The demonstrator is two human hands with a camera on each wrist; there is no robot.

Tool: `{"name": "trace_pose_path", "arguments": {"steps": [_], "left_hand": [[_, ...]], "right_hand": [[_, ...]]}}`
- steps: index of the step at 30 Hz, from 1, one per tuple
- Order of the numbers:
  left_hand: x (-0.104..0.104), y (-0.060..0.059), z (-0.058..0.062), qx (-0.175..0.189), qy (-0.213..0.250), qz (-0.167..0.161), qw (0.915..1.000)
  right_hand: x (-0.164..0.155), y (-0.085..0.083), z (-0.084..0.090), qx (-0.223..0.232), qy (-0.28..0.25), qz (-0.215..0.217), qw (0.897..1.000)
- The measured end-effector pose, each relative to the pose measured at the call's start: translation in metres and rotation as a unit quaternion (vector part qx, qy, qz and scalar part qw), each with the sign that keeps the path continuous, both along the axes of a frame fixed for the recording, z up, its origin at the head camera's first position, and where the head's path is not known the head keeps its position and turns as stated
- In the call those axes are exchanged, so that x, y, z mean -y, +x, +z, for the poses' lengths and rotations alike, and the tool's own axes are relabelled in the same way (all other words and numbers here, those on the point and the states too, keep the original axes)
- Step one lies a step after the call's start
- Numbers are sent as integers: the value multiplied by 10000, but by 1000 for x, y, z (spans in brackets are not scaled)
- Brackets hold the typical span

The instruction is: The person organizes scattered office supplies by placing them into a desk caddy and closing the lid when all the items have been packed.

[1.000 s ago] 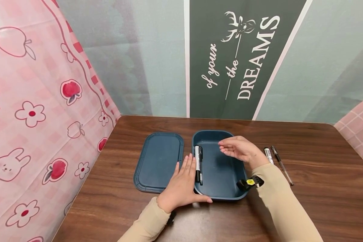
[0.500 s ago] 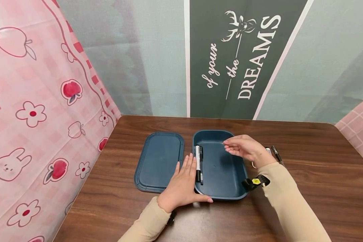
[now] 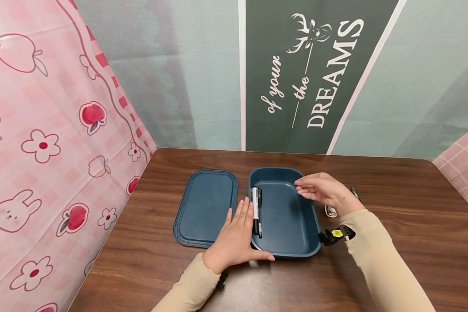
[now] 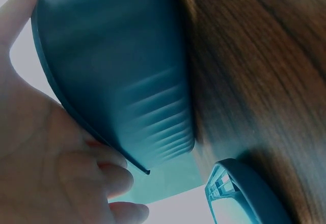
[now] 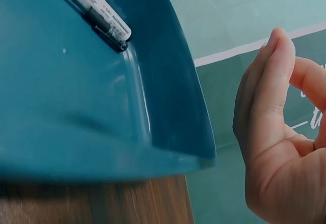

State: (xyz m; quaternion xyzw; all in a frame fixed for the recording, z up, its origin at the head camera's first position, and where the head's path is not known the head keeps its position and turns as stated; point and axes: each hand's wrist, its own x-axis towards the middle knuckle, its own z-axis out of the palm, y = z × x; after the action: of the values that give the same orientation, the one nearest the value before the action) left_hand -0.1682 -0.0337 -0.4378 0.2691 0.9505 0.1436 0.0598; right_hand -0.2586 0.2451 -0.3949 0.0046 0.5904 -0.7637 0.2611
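Head view: your left hand lies flat, fingers straight, steadying the blue box at its left rim. Two pens lie inside along that rim. Your right hand, loose and empty, hovers over the right rim; next, likely grasp the pens just right of the box.

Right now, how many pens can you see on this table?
4. Two pens lie side by side along the left wall of the open box. Two more lie right of it, mostly hidden behind the right hand; others may be hidden.
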Motion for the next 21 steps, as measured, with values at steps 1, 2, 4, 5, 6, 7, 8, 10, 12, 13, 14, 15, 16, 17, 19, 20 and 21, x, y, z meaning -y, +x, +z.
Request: {"name": "trace_pose_path", "arguments": {"steps": [1,2,4,5,6,7,8,10,12,13,14,15,16,17,19,20,21], "left_hand": [[0,0,0,-14,-5,-2,10000],[0,0,0,-17,4,-9,10000],[0,0,1,-18,2,-16,10000],[0,0,1,-17,-1,-16,10000],[0,0,1,-19,0,-19,10000],[0,0,1,-24,-2,-19,10000],[0,0,2,-20,1,-19,10000],[0,1,2,-33,-11,-10,10000],[0,1,2,-49,-14,-6,10000],[0,1,2,-58,-12,-5,10000],[0,1,2,-69,-12,-6,10000],[0,1,2,-74,-11,-8,10000],[0,0,1,-81,-10,-11,10000],[0,0,1,-90,-10,-17,10000],[0,0,1,-88,-5,-26,10000],[0,0,0,-83,-3,-28,10000],[0,0,0,-72,-6,-29,10000]], "right_hand": [[-1,0,0,-7,26,-3,10000],[-2,0,0,-6,47,-7,10000],[-3,0,-1,-14,70,-13,10000],[-4,0,-1,-20,81,-5,10000],[-4,0,-2,-30,92,3,10000],[-5,0,-3,-35,105,0,9999],[-6,0,-3,-33,134,0,9999],[-7,-1,-4,-26,212,17,9998],[-8,-1,-5,-25,280,47,9996],[-9,-1,-6,-40,333,57,9994],[-9,-1,-6,-59,388,67,9992],[-10,-1,-6,-86,440,74,9990],[-11,-1,-6,-133,516,81,9985],[-11,-1,-5,-174,606,77,9980],[-12,0,-5,-245,805,56,9964],[-13,0,-4,-276,902,58,9955],[-13,0,-4,-311,1016,60,9943]]}}
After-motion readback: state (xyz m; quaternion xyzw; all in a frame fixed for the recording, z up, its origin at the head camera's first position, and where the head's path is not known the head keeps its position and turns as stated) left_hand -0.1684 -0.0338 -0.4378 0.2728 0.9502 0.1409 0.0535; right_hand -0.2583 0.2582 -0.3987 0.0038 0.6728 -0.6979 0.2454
